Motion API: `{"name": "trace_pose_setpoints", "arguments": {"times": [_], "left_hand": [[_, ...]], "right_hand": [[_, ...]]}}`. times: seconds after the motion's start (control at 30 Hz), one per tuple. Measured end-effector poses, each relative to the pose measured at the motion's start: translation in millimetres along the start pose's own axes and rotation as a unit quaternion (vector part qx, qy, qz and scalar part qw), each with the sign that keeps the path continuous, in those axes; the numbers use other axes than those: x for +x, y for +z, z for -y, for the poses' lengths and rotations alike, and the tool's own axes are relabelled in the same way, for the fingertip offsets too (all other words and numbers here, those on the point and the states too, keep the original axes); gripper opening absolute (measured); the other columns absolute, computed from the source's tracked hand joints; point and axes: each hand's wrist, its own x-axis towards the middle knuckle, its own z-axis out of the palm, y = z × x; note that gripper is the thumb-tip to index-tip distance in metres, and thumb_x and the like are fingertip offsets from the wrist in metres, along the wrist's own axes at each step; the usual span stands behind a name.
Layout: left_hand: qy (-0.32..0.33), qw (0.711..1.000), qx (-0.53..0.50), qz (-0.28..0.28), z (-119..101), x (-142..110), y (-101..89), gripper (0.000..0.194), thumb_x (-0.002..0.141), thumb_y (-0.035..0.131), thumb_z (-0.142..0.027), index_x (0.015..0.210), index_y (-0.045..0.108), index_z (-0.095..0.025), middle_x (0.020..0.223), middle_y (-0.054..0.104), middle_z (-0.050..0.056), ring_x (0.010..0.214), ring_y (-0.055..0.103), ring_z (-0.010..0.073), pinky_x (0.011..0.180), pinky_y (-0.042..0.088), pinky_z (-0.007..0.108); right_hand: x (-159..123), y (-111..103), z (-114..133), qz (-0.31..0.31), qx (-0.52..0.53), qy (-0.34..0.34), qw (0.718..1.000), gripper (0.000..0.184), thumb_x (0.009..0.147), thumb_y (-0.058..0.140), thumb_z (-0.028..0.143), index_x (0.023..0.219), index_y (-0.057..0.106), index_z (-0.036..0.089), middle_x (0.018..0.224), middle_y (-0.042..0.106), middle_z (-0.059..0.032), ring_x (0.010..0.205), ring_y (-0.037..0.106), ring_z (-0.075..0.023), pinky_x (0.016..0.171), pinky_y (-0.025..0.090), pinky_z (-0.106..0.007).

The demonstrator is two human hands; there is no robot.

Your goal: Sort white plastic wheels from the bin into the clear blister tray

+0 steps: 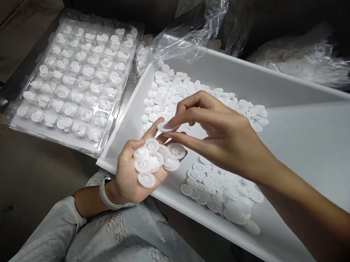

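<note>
My left hand (139,183) is turned palm up over the near left edge of a white plastic bin (310,144). Cupped in it lies a pile of small white plastic discs (155,159), several with spoke-like openings. Just above that pile, my right hand (212,127) pinches one white disc (165,126) between thumb and fingertips. Inside the bin, loose discs form a heap along the far left (171,88) and a second heap nearer me (218,191). My right hand hides part of the floor between the heaps.
Left of the bin, a clear compartment tray (69,78) holds white discs in its pockets. Clear plastic film (193,35) hangs over the bin's far left corner. Behind the far rim lies a clear bag (308,61) with pale contents.
</note>
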Motion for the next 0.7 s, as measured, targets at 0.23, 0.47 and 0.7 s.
{"name": "trace_pose_setpoints", "arguments": {"times": [0.23,0.47,0.7], "left_hand": [[-0.005,1.0,-0.014,-0.013,0,0,-1.4,0.05,0.088,0.037,-0.032,0.134,0.053,-0.019,0.128,0.063,0.005,0.136,0.047,0.0215,0.117,0.033,0.043],[-0.013,1.0,-0.012,0.01,-1,-1,-4.2,0.046,0.087,0.039,-0.029,0.127,0.058,-0.018,0.136,0.059,0.002,0.138,0.044,0.0181,0.118,0.031,0.032],[-0.016,1.0,-0.002,-0.014,2,0,-0.6,0.048,0.086,0.039,-0.03,0.128,0.058,-0.016,0.13,0.062,0.004,0.141,0.04,0.0228,0.118,0.033,0.04]], "right_hand": [[-11,-3,10,0.023,-0.214,-0.154,0.964,0.017,0.089,0.059,0.012,0.104,0.064,0.019,0.094,0.064,-0.0075,0.082,0.058,-0.0164,0.065,0.051,-0.031],[-31,-12,16,0.033,-0.227,-0.133,0.964,0.023,0.084,0.066,0.015,0.107,0.063,0.012,0.102,0.064,-0.0134,0.085,0.059,-0.0226,0.068,0.051,-0.039],[-31,-2,17,-0.002,-0.167,-0.059,0.984,0.019,0.087,0.064,0.017,0.106,0.063,0.013,0.1,0.065,-0.0108,0.089,0.061,-0.0192,0.072,0.054,-0.035]]}}
